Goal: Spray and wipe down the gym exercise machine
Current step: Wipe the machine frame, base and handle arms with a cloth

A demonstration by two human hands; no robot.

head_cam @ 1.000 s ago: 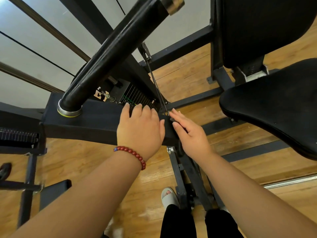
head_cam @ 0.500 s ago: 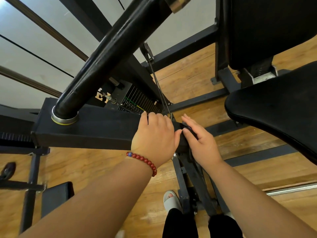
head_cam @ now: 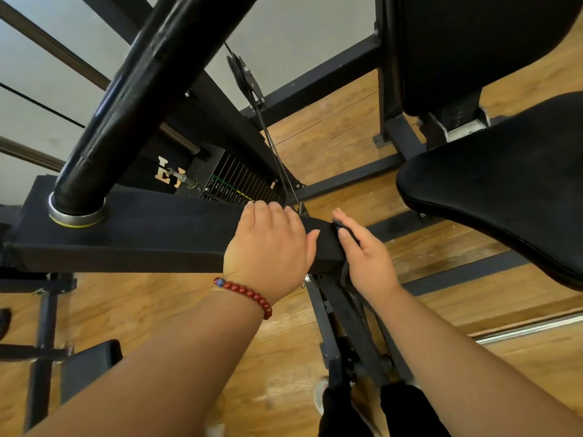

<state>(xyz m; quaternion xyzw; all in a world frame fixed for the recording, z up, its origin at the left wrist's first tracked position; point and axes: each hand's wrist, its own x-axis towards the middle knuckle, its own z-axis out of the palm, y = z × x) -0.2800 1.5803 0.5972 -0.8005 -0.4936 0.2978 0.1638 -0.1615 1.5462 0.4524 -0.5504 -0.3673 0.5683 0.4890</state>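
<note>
Wiping the beam's end; can't tell what else is done.
My left hand curls over the beam, bracing. My right hand is flat, fingers straight, pressing what looks like a dark cloth against the beam's end. Count: one beam, one seat pad, one back pad, one cloth. No spray bottle visible.

Beam top blocked left by post; cable behind; seat right, open floor between.

Dark cloth against black beam end
</note>
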